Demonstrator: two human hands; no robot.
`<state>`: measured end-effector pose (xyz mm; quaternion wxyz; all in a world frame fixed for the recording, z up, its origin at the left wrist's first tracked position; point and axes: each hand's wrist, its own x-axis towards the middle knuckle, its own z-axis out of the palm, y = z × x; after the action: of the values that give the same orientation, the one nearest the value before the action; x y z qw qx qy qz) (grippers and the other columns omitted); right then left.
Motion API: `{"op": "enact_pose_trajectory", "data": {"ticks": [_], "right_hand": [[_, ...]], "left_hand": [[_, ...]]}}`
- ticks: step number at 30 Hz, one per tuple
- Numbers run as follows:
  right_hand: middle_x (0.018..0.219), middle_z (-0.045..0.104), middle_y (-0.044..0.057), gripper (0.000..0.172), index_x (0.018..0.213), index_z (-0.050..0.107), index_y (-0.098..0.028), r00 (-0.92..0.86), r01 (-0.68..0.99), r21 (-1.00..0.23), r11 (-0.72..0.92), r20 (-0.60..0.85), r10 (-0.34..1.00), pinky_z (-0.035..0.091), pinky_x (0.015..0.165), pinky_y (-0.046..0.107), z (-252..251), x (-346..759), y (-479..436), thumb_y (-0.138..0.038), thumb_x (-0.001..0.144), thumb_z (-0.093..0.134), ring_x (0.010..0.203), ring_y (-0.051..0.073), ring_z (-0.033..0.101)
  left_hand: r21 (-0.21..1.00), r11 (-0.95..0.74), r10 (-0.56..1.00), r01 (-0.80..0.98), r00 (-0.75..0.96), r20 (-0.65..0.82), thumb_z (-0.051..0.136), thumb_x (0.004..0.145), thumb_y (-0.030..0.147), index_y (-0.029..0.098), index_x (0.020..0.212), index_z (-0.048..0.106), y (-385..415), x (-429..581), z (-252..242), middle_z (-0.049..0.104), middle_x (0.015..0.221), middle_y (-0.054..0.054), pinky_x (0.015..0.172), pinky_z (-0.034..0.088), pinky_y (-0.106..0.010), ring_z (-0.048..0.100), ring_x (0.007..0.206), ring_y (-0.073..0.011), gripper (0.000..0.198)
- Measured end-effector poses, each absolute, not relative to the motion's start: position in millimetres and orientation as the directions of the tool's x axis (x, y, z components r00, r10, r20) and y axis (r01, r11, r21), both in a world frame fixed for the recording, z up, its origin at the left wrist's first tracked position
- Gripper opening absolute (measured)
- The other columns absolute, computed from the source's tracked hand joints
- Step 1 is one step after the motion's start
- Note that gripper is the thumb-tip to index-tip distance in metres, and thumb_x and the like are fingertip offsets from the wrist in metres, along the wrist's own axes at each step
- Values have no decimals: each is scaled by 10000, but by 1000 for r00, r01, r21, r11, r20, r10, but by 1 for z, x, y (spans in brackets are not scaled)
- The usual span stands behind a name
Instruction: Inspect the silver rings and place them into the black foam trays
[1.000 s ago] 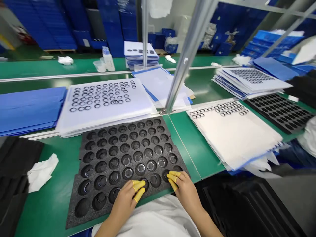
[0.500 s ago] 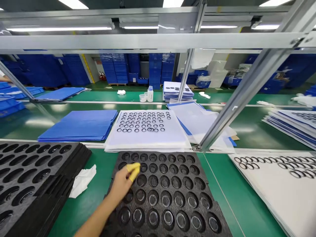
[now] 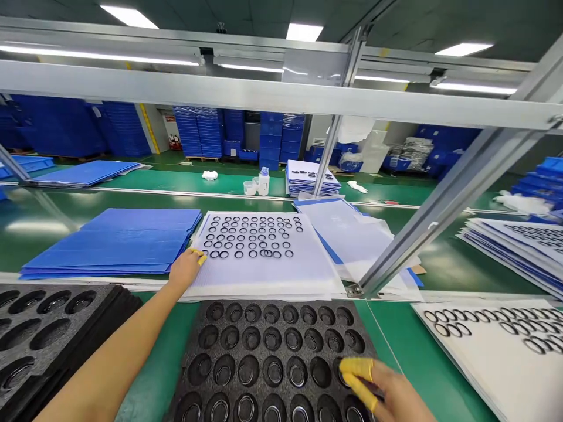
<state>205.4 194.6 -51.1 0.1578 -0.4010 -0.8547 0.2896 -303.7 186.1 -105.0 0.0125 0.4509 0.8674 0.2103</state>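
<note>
My left hand (image 3: 187, 268), with yellow finger cots, reaches to the left edge of a white sheet (image 3: 264, 278). Its fingertips are pinched at a thin black ring (image 3: 204, 254) at the left end of the nearest row. Several more black rings (image 3: 253, 237) lie in rows on that sheet. Over the right side of a black foam tray (image 3: 303, 322) is my right hand (image 3: 378, 387), also in yellow finger cots. Its thumb and finger are close together at a round pocket; what they hold, if anything, is blurred and hidden. Dark round pieces sit in tray pockets.
More foam trays (image 3: 44, 322) are stacked at left. Blue sheets (image 3: 118, 237) lie beside the ring sheet. A slanted metal post (image 3: 422, 217) rises at right, near a white board (image 3: 488, 357) bearing rings. A white bottle (image 3: 263, 183) stands at the back.
My left hand has moved from the foam tray up and left to the ring sheet. My right hand has come into view over the tray's right side. The view has tilted upward.
</note>
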Motion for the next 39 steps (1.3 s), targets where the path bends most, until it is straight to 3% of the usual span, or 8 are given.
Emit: {"op": "enact_pose_trajectory", "data": {"ticks": [4, 8, 16, 23, 31, 39], "right_hand": [[1020, 803, 89, 270, 1009, 802, -230, -672, 557, -569, 605, 119, 731, 612, 893, 385, -32, 141, 251, -290, 925, 552, 932, 257, 767], [1073, 786, 94, 259, 1073, 774, -196, -655, 655, -403, 639, 117, 746, 598, 871, 358, -29, 80, 298, -228, 957, 545, 958, 241, 747], [1317, 672, 145, 275, 1226, 711, -171, -575, 763, -282, 582, 116, 810, 531, 1002, 359, -50, 10, 350, -222, 995, 572, 1235, 264, 632], [1300, 646, 100, 223, 1180, 671, -180, -584, 784, -207, 585, 76, 808, 542, 1001, 452, -68, 3, 361, -312, 1013, 603, 1167, 229, 635], [1263, 656, 101, 232, 1182, 665, -171, -584, 789, -177, 588, 79, 808, 553, 984, 448, -72, 1, 364, -317, 1011, 608, 1130, 225, 650], [1270, 655, 98, 242, 1181, 666, -163, -642, 728, -258, 635, 69, 764, 539, 1007, 468, -76, -20, 351, -319, 1000, 626, 1169, 239, 637]], "left_hand": [[307, 467, 825, 829, -534, 187, 642, 971, 352, 178, 1268, 622, 190, -303, -104, 652, 1283, -104, 908, 588, -457, 673, 1083, -240, 345], [259, 397, 871, 880, -450, 195, 636, 975, 349, 184, 1253, 632, 199, -296, -103, 653, 1286, -103, 913, 588, -452, 672, 1083, -235, 323], [195, 305, 917, 932, -342, 204, 640, 973, 346, 174, 1243, 632, 204, -289, -100, 666, 1247, -98, 885, 596, -440, 681, 1050, -228, 320], [208, 269, 938, 940, -305, 167, 640, 973, 331, 173, 1206, 650, 217, -280, -106, 671, 1243, -96, 902, 591, -442, 677, 1065, -228, 281], [411, 289, 910, 865, -382, 164, 650, 966, 322, 170, 1226, 643, 219, -271, -116, 653, 1285, -102, 943, 573, -476, 658, 1126, -250, 301], [798, 276, 802, 536, -586, 116, 652, 962, 336, 178, 1265, 623, 210, -260, -108, 620, 1341, -109, 970, 553, -499, 635, 1166, -267, 343]]}}
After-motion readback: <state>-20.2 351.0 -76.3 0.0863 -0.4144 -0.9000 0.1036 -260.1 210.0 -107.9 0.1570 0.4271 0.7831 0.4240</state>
